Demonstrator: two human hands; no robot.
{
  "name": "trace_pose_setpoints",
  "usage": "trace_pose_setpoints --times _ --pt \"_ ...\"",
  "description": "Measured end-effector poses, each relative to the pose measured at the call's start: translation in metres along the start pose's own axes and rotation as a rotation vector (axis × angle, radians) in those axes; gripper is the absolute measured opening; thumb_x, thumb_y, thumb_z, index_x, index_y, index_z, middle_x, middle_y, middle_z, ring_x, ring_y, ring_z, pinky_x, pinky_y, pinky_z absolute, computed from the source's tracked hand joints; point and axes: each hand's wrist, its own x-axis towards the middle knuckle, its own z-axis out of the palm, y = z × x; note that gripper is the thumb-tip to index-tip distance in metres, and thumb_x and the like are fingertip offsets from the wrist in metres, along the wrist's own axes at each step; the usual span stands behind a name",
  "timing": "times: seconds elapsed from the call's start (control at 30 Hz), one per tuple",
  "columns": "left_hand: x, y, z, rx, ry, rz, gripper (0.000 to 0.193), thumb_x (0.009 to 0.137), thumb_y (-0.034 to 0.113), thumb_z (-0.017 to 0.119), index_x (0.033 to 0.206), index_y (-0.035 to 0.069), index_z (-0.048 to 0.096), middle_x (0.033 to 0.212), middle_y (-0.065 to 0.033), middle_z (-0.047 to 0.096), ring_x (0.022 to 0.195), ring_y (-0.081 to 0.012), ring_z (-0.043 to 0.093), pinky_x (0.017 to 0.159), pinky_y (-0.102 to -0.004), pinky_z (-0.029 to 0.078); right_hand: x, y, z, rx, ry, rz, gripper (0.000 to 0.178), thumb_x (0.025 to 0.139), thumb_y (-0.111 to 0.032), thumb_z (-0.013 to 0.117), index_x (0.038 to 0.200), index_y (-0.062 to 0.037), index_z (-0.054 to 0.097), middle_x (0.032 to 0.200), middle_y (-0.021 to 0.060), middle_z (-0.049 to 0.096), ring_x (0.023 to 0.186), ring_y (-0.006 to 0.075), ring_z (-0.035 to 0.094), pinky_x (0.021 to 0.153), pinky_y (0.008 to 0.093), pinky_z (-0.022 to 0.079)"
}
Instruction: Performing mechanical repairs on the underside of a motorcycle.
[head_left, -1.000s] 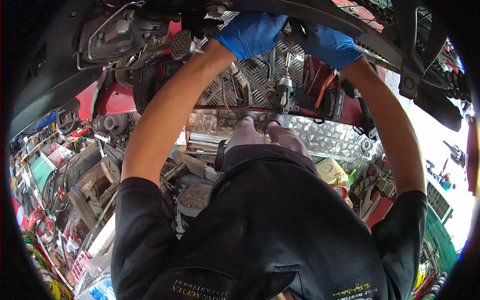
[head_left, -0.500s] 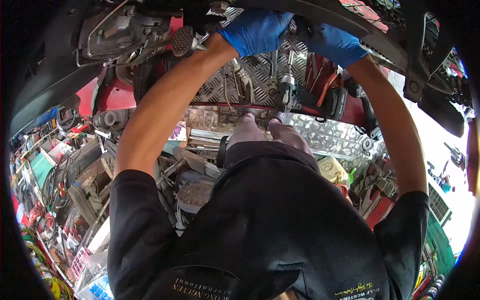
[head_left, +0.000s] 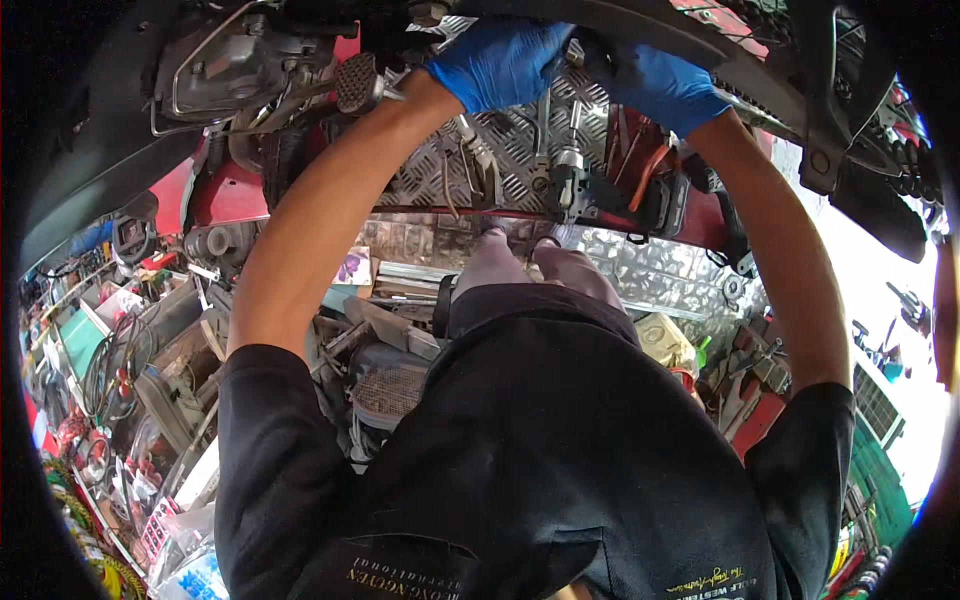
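Both my hands wear blue gloves and are raised to the underside of a motorcycle, beneath a dark curved bar (head_left: pixel 655 28). My left hand (head_left: pixel 505 65) is bent inward with its fingers curled; the bar hides its upper edge. Facing it, my right hand (head_left: pixel 668 90) is also closed, its fingertips dark and mostly lost in shadow. A small dark part lies between the hands, too hidden to name. Left of my left wrist is a ribbed foot peg (head_left: pixel 358 84). Below the hands, a metal ratchet-like tool (head_left: pixel 570 170) and pliers (head_left: pixel 480 155) lie on a diamond-plate surface (head_left: pixel 515 160).
Engine parts (head_left: pixel 235 70) of the motorcycle sit at upper left. An orange-handled tool (head_left: pixel 650 175) lies near my right forearm. A cluttered heap of parts and cables (head_left: pixel 120 360) fills the left side. A pale yellow container (head_left: pixel 665 340) stands right of my legs.
Both hands have shifted slightly left and stay close together under the bar. The tools below them lie as before.
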Motion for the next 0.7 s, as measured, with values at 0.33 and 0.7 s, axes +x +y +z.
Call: trace_pose_setpoints --times 0.33,0.7 --pt "-0.009 0.000 0.002 -0.140 -0.289 -0.276 0.058 0.079 0.014 0.051 0.132 -0.005 0.038 0.101 -0.0290 0.061 0.075 -0.0460 0.058 0.070 -0.0483 0.047 0.002 -0.003 -0.008 -0.004 -0.044 0.046 0.024 0.082 -0.022 0.062 0.104 -0.0128 0.067 0.093 0.0103 0.067 0.076 0.0318 0.062 0.064 0.0399 0.048" --pt "-0.022 0.072 -0.020 -0.401 0.453 -0.647 0.026 0.087 0.020 0.055 0.111 0.013 0.062 0.053 0.0012 0.048 0.035 -0.0131 0.037 0.033 -0.0293 0.031 -0.160 0.000 -0.022 0.058 -0.456 1.021 0.046 0.086 -0.047 0.050 0.097 -0.0044 0.064 0.087 0.0168 0.067 0.072 0.0393 0.062 0.064 0.0461 0.048"
